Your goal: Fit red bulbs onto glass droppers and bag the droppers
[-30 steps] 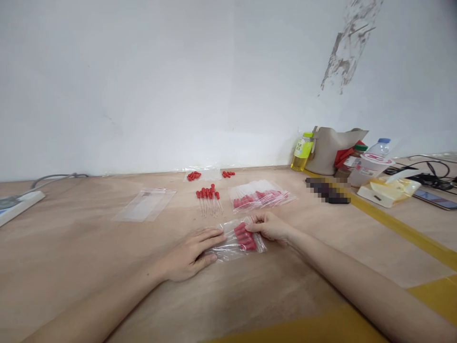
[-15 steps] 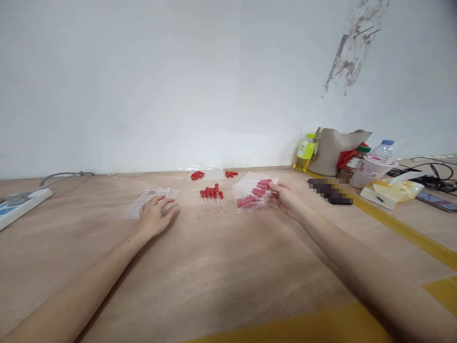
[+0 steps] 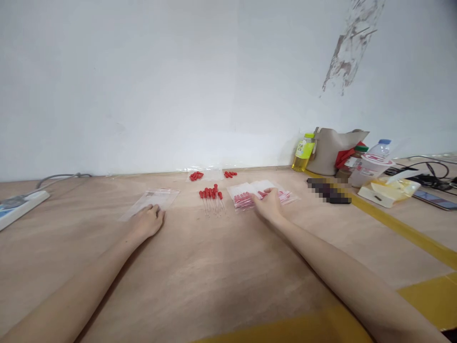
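Observation:
My right hand (image 3: pixel 269 205) rests over several clear zip bags (image 3: pixel 241 197) holding red-bulbed pieces, thumb and fingers spread apart. My left hand (image 3: pixel 147 221) lies at the near edge of a flat, empty-looking zip bag (image 3: pixel 160 196), its fingers curled together on the plastic. Between the hands, a row of droppers (image 3: pixel 212 195) with red bulbs and thin clear stems lies on the table, bulbs pointing away from me. Behind them sit two small groups of loose red bulbs, one on the left (image 3: pixel 196 176) and one on the right (image 3: pixel 230 174), on or beside clear plastic.
At the left edge is a white power strip (image 3: pixel 24 208) with a grey cable. To the right stand a yellow-green bottle (image 3: pixel 303 153), a beige bag (image 3: pixel 326 155), a cup (image 3: pixel 371 170), a tissue pack (image 3: pixel 389 191) and a phone (image 3: pixel 435 200). Yellow tape (image 3: pixel 400 226) crosses the brown tabletop.
The bag of droppers, tilted up in my right hand before, now lies flat with the others, and that hand has shifted left and nearer. My left hand has drawn back and its fingers have curled in.

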A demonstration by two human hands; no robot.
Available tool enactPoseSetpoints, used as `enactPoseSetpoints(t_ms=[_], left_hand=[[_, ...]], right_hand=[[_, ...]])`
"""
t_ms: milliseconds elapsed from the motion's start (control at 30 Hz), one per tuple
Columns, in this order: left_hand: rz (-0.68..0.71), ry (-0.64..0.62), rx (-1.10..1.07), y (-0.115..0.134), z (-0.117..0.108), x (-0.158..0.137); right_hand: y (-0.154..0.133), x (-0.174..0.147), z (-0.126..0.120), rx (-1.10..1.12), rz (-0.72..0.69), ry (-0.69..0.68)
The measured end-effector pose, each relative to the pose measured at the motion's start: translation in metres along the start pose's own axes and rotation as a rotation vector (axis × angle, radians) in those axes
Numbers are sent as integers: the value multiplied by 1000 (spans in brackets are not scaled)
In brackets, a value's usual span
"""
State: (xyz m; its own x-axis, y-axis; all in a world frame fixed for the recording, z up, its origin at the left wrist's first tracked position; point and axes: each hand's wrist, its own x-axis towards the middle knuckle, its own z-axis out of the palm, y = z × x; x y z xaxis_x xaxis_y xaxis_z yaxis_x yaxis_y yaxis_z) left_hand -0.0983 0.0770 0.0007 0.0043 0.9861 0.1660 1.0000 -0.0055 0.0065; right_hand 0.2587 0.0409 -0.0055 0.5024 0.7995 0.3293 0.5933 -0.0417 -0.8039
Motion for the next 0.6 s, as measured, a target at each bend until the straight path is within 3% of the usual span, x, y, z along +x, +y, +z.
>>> enactPoseSetpoints(t_ms=[100, 200, 267, 367, 533, 600], left_hand=[[5, -5, 39, 1, -3, -2], [-30, 19, 73, 5, -6, -4], [-33, 34, 88, 8, -10, -5], [17, 20, 80, 14, -21, -10], [167, 50, 249, 40, -53, -45], [323, 73, 262, 62, -64, -71]], right_hand=[[-12, -5, -10, -159, -256, 54], [-28, -10, -4, -133, -500, -60], [-39, -11, 9, -92, -557, -188], [-56, -6, 37, -55, -407, -350], [-80, 16, 86, -51, -165, -307], [-85, 25, 101, -54, -68, -320]])
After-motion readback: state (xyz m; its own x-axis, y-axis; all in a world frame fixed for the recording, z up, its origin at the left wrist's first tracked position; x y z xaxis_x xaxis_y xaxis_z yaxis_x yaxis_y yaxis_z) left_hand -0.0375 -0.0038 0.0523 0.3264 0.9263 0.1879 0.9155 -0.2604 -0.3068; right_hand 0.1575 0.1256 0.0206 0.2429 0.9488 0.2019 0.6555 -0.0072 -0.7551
